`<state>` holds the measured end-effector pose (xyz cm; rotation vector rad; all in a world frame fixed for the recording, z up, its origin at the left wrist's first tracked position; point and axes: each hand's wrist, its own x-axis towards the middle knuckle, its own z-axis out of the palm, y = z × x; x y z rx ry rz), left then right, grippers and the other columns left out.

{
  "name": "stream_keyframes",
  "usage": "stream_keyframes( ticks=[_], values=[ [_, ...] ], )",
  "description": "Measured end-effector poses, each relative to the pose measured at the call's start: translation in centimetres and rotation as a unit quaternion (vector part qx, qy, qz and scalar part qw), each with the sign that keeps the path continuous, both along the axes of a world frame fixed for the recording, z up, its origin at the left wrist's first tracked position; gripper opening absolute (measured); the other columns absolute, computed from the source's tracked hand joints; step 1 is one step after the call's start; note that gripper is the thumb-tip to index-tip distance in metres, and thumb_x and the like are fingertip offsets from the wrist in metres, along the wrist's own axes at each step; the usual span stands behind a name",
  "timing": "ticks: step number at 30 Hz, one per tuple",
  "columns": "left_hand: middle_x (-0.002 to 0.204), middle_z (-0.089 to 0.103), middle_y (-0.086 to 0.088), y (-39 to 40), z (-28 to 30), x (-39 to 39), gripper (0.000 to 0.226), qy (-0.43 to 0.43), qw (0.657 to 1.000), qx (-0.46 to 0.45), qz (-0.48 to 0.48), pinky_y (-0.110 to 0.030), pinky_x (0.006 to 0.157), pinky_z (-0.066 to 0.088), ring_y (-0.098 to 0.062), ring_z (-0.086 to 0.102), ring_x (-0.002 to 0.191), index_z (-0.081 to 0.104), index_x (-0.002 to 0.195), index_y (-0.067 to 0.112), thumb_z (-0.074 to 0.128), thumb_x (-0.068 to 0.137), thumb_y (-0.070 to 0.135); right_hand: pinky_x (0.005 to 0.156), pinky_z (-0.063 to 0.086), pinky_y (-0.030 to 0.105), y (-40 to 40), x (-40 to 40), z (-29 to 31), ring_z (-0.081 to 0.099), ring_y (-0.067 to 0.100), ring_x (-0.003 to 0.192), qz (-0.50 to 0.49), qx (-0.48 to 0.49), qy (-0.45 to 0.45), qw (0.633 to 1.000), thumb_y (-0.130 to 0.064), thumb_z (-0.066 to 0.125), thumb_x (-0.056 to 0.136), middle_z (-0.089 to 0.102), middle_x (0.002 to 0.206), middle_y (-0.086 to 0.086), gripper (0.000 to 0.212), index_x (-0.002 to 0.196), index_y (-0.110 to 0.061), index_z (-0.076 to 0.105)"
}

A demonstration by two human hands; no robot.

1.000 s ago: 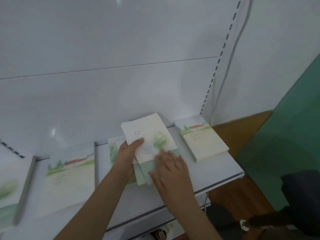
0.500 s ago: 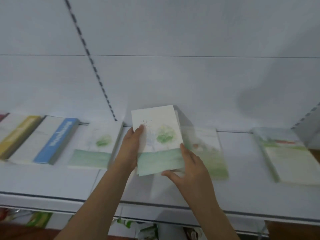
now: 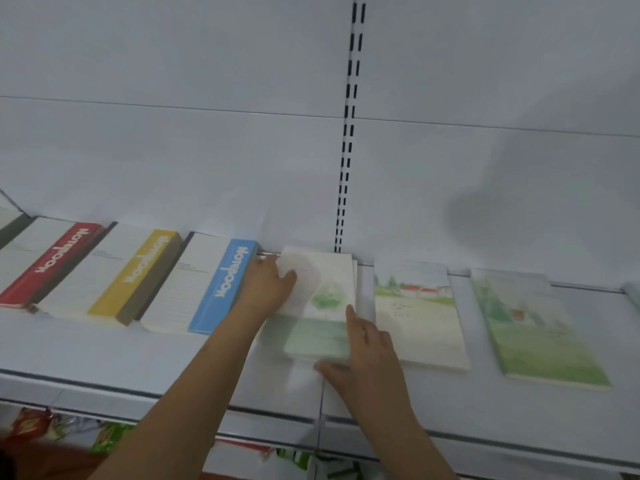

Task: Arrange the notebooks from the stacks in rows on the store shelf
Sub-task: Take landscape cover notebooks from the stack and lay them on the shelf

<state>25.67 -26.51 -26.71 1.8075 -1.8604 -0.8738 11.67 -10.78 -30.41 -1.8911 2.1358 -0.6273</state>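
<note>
A notebook with a pale cover and a green tree picture [image 3: 322, 303] lies low over a stack on the white shelf [image 3: 138, 362], between the blue-spine notebook [image 3: 225, 285] and a red-roofed landscape notebook [image 3: 415, 313]. My left hand [image 3: 266, 289] grips its upper left edge, thumb on the cover. My right hand [image 3: 360, 355] holds its lower right corner, thumb under the bottom edge and index finger along the right side. Whether it lies flat on the stack is blurred.
Red [image 3: 52, 265] and yellow [image 3: 138, 271] spine notebook stacks sit to the left. A green meadow notebook [image 3: 533, 327] lies to the right. A slotted upright [image 3: 348, 133] runs up the back panel. Coloured packages [image 3: 69, 431] show below the shelf's front edge.
My view and both hands have swung left along the shelf. The tree notebook, held up from the shelf before, has come down onto the spot beside the blue notebook.
</note>
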Motion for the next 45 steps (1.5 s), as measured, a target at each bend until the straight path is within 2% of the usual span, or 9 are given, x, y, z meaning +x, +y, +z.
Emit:
stream_keyframes(
  ticks=[4, 10, 15, 19, 23, 27, 30, 37, 45],
  values=[
    [0.131, 0.054, -0.018, -1.1, -1.0, 0.7, 0.049, -0.024, 0.998, 0.061, -0.027, -0.034, 0.088, 0.043, -0.031, 0.054, 0.112, 0.046, 0.139, 0.004, 0.049, 0.099, 0.032, 0.106, 0.034, 0.025, -0.7, 1.1, -0.2, 0.028, 0.018, 0.136, -0.029, 0.065, -0.056, 0.996, -0.054, 0.061, 0.089, 0.027, 0.157, -0.002, 0.098, 0.158, -0.021, -0.001],
    [0.122, 0.056, -0.009, -1.6, -0.9, 0.6, 0.038, 0.035, 0.997, 0.06, -0.033, -0.028, 0.083, 0.038, -0.026, 0.052, 0.108, 0.05, 0.13, 0.005, 0.053, 0.097, 0.023, 0.106, 0.033, 0.025, -2.3, 2.2, -0.7, 0.038, 0.021, 0.129, -0.057, 0.044, -0.079, 0.994, -0.05, 0.07, 0.085, 0.045, 0.148, 0.0, 0.093, 0.156, -0.021, 0.018],
    [0.123, 0.056, -0.009, -2.2, -0.6, 0.4, 0.038, 0.086, 0.994, 0.066, -0.014, -0.031, 0.084, 0.041, -0.023, 0.049, 0.099, 0.052, 0.129, 0.004, 0.055, 0.095, 0.021, 0.104, 0.031, 0.025, -3.0, 2.2, -0.2, 0.034, 0.022, 0.128, -0.043, 0.098, -0.045, 0.993, -0.049, 0.07, 0.084, 0.045, 0.142, 0.0, 0.106, 0.158, -0.019, 0.0],
    [0.126, 0.055, -0.011, -2.2, -0.5, 0.1, 0.049, 0.052, 0.996, 0.073, -0.03, -0.036, 0.094, 0.045, -0.029, 0.053, 0.113, 0.046, 0.137, 0.008, 0.058, 0.093, 0.028, 0.092, 0.036, 0.026, -4.2, 1.7, 0.8, 0.04, 0.025, 0.124, -0.043, 0.139, -0.035, 0.989, -0.046, 0.075, 0.081, 0.053, 0.131, 0.006, 0.11, 0.158, -0.017, 0.001],
    [0.136, 0.054, -0.016, -2.3, -0.1, 0.0, 0.052, 0.023, 0.996, 0.075, -0.049, -0.037, 0.101, 0.044, -0.033, 0.052, 0.122, 0.043, 0.141, 0.007, 0.056, 0.095, 0.027, 0.098, 0.033, 0.025, -3.8, 2.1, 0.2, 0.036, 0.024, 0.127, -0.053, 0.12, -0.057, 0.99, -0.043, 0.073, 0.084, 0.049, 0.138, 0.005, 0.106, 0.157, -0.013, 0.002],
    [0.135, 0.053, -0.022, -1.7, 1.4, -0.3, 0.047, 0.021, 0.994, -0.1, -0.037, -0.035, 0.099, 0.04, -0.035, 0.052, 0.123, 0.051, 0.137, 0.003, 0.059, 0.093, 0.017, 0.107, 0.029, 0.026, -2.4, 1.2, 0.5, 0.031, 0.022, 0.136, -0.047, 0.076, -0.108, 0.99, -0.043, 0.07, 0.087, 0.035, 0.153, 0.004, 0.101, 0.158, -0.015, 0.004],
    [0.114, 0.064, -0.007, -0.2, 3.5, -2.9, 0.03, 0.128, 0.971, -0.187, -0.081, -0.026, 0.087, 0.043, -0.02, 0.062, 0.103, 0.062, 0.124, 0.014, 0.056, 0.095, 0.016, 0.114, 0.029, 0.027, -0.5, -1.4, 1.9, 0.031, 0.019, 0.138, -0.069, 0.008, -0.104, 0.992, -0.049, 0.061, 0.092, 0.033, 0.154, 0.003, 0.084, 0.157, -0.016, 0.018],
    [0.11, 0.071, -0.008, 5.5, 3.7, -16.7, 0.027, 0.337, 0.896, 0.068, -0.279, -0.031, 0.091, 0.056, -0.023, 0.068, 0.106, 0.064, 0.121, 0.011, 0.045, 0.106, 0.022, 0.107, 0.029, 0.017, 7.5, -14.0, 2.9, 0.04, 0.017, 0.133, -0.317, -0.141, -0.02, 0.938, -0.039, 0.053, 0.099, 0.049, 0.144, 0.004, 0.053, 0.145, -0.013, 0.047],
    [0.128, 0.063, -0.017, 12.1, 2.0, -34.3, 0.031, 0.372, 0.834, 0.274, -0.302, -0.04, 0.106, 0.047, -0.029, 0.061, 0.119, 0.06, 0.123, 0.008, 0.041, 0.106, 0.026, 0.123, 0.012, 0.035, 15.7, -29.6, 1.3, 0.011, 0.026, 0.151, -0.498, -0.001, 0.033, 0.867, -0.045, 0.039, 0.103, 0.01, 0.165, 0.008, 0.072, 0.157, -0.008, 0.009]
  ],
)
